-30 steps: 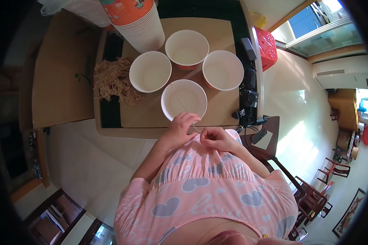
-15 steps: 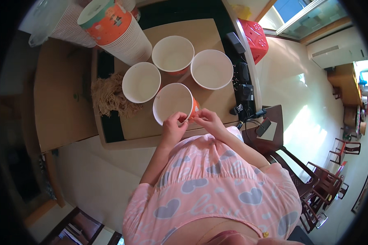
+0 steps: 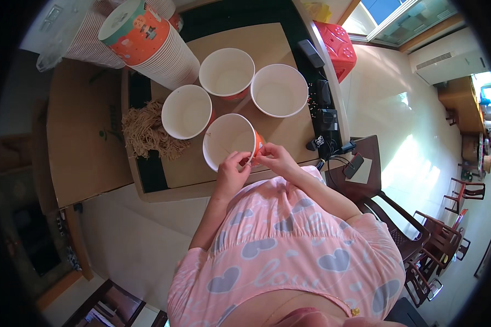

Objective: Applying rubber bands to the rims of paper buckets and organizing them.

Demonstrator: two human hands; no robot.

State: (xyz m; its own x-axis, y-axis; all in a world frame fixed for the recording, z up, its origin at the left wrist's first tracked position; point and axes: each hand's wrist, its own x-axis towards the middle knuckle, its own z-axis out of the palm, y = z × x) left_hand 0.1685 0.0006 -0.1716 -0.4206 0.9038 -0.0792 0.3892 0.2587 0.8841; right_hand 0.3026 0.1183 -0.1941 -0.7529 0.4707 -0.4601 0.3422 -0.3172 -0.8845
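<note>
both hands meet at the near rim of the nearest cup (image 3: 228, 140). the left hand (image 3: 232, 170) curls its fingers on the rim's front edge, and the right hand (image 3: 274, 158) pinches close beside it at the cup's orange side, fingertips nearly touching the left's. what the pinch has between its tips is too small to tell, perhaps a thin strand or stick. judging by the grip, the left steadies the cup while the right does the fine work at the rim.

three more open cups (image 3: 227, 71) sit just beyond this cup in a cluster, all on a cardboard sheet (image 3: 267, 41). left of the cup lies a heap of tan straw-like fibres (image 3: 143, 131). beyond it to the left leans a long stack of nested cups (image 3: 150, 46). right of the cup are dark gadgets and cables (image 3: 326, 122), farther right a red stool (image 3: 334, 44).

compared with a second ago, the hands have moved up from the table edge to the cup's rim.
</note>
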